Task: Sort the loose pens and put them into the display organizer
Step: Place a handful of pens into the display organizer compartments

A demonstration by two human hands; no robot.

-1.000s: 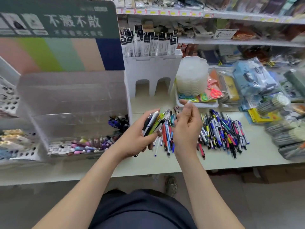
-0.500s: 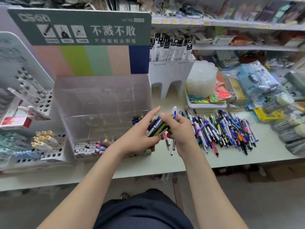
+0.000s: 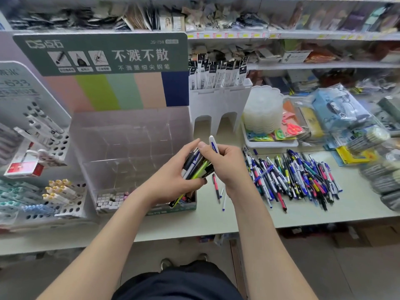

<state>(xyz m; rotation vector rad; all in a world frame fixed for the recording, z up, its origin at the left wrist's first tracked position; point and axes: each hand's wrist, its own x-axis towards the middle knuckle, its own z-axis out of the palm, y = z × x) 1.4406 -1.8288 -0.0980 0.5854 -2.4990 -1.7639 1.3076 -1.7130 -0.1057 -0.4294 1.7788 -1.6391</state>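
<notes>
While pressed together, left hand (image 3: 171,180) grip around pen bundle (image 3: 195,166), right hand (image 3: 227,165) grip on white pen (image 3: 213,144)

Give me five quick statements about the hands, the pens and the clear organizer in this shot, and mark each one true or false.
1. The left hand grips a bundle of pens. True.
2. The right hand is empty. False: it holds a white and blue pen.
3. The pile of loose pens lies right of both hands. True.
4. The clear organizer has pens in all its upper compartments. False: they look empty.
5. The scissors lie on the loose pens. False: they are in the white tray behind.
</notes>
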